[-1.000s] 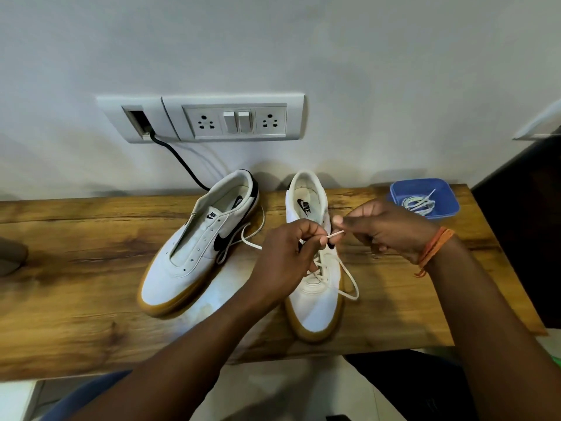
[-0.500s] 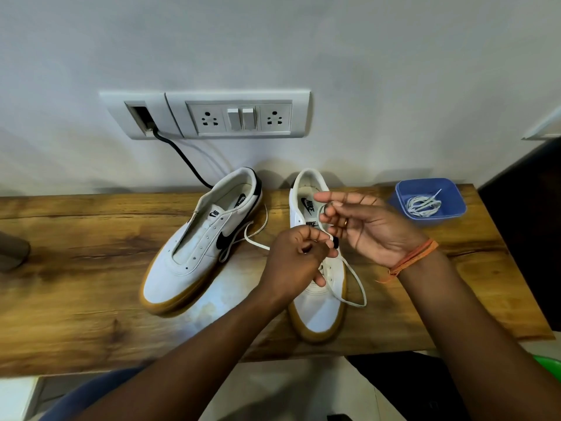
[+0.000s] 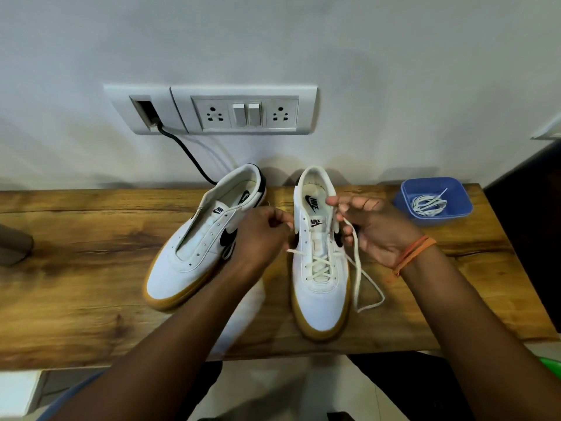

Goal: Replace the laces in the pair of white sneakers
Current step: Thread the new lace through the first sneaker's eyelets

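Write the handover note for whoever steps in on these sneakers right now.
Left hand: pinches one end of the lace beside the right sneaker.
Right hand: holds the other end, which loops down onto the table.
Done: lower eyelets of the right sneaker are laced.
Left: its upper eyelets, then the whole left sneaker, which has empty eyelets. A spare lace lies in the blue tub at the table's far right.

Glossy grained wood counter (image 3: 91,238); matt white cloth sneakers (image 3: 321,302) on gum rubber soles; smooth blue plastic tub (image 3: 406,205).
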Demonstrator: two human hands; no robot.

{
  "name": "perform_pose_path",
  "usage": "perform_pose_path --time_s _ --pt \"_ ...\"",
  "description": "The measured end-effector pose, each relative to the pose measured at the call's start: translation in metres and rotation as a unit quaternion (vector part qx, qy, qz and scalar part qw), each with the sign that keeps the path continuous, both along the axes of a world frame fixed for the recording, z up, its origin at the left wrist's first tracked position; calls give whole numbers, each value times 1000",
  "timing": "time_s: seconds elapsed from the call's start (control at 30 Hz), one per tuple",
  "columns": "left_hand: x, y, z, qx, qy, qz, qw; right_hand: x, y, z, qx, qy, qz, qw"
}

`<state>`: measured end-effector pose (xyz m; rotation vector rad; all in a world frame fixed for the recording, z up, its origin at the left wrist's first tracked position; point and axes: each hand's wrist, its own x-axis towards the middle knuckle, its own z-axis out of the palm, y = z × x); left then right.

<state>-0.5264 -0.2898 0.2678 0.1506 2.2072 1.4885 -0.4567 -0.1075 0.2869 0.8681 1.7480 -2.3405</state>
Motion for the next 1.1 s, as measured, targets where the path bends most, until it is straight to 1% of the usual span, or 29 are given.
perform_pose_path --time_s 0.03,0.07,0.1,0.13,0.23,0.37,0.43,0.53,0.63,0.67,0.77,0.8,0.83,0.9,0.93,1.0,1.1 --pt "-1 -1 -1 -14 1 8 1000 1 -2 -4 103 -21 20 994" --pt "-1 -2 -2 -25 3 8 1000 1 -5 -7 196 -29 38 979" --pt "0 -1 -3 -36 6 1 999 2 -8 -10 261 -27 51 964" --pt "1 -1 -5 -43 9 -8 999 1 -13 -12 297 -20 56 953" --pt "6 3 -10 -53 26 -36 998 1 -20 -17 349 -5 57 935" --pt "12 6 -17 -72 37 -55 995 2 -22 -17 358 -1 84 930" --pt "13 6 -18 -73 38 -54 995 2 -25 -16 397 8 92 913" --pt "15 5 -17 -75 40 -53 995 3 -28 -15 475 6 99 874" --pt "18 5 -19 -82 37 -50 995 6 -31 -19 503 3 98 859" --pt "19 5 -19 -83 37 -49 995 6 -32 -21 524 6 104 845" --pt "20 5 -19 -79 31 -43 995 8 -39 -25 612 2 150 776" --pt "20 5 -19 -76 26 -40 996 8 -42 -25 623 1 154 767" --pt "20 5 -18 -74 21 -37 996 7 -43 -25 612 0 152 776" --pt "19 4 -16 -69 12 -33 997 8 -43 -24 566 1 133 814" --pt "19 3 -16 -67 10 -31 997 8 -44 -24 550 5 125 826" --pt "19 3 -16 -64 8 -29 997 8 -44 -25 541 8 122 832" --pt "19 2 -16 -59 2 -23 998 8 -48 -29 549 13 127 826"
